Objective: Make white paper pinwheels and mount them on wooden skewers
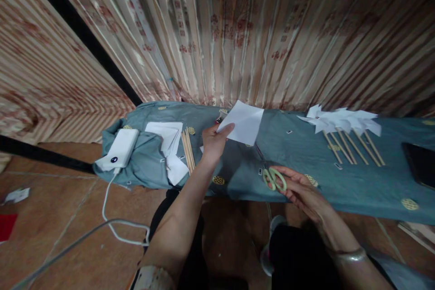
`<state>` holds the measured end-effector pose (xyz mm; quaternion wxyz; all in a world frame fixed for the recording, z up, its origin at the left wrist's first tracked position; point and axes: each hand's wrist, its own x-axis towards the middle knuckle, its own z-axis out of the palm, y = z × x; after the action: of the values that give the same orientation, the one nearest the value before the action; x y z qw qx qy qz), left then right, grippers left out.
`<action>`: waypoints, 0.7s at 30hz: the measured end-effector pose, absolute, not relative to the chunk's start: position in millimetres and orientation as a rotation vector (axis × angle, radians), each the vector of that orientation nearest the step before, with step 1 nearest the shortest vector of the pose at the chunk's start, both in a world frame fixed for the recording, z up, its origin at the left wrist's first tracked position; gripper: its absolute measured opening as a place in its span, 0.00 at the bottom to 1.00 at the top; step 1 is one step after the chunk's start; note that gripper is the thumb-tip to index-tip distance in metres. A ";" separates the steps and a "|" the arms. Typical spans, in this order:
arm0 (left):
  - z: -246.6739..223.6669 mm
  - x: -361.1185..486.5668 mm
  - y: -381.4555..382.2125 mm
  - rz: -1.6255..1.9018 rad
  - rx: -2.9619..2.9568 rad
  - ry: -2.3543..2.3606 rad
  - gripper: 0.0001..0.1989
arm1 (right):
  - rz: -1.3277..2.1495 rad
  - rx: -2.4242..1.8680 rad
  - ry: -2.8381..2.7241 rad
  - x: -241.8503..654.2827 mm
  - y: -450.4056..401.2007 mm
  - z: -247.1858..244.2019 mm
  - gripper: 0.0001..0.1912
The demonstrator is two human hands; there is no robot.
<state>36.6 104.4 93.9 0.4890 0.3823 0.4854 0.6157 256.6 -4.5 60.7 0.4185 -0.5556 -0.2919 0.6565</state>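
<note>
A white paper sheet (245, 122) is pinched between the thumb and fingers of my left hand (215, 141), raised over the middle of the cloth-covered surface. My right hand (301, 189) is closed around scissors with pale green handles (279, 179). Their dark blades point up and left, below the sheet and apart from it. Just behind my left hand, a small object (221, 117) is partly hidden, so I cannot make out its kind. Several wooden sticks (187, 150) lie left of my left forearm, beside a pile of white paper (171, 133).
On the right of the green-blue cloth (238, 186) lie several white paper pinwheels (343, 120) on sticks. A dark flat device (421, 163) rests at the right edge. A white power bank (124, 147) with a cable (106, 204) sits at the left end. A patterned curtain (231, 31) hangs behind.
</note>
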 end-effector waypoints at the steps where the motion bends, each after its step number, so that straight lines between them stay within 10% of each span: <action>1: 95.7 34.8 104.5 1.499 0.910 1.182 0.14 | 1.689 -1.325 -0.634 249.0 -4.2 61.0 0.23; 21: 95.5 24.5 101.1 1.461 0.978 1.201 0.11 | 1.711 -1.093 -1.045 217.0 -1.3 45.2 0.37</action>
<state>24.5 101.1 95.5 0.4850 0.4016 0.4934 0.6001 217.0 -1.3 45.2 0.4161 -0.4354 -0.4162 0.6812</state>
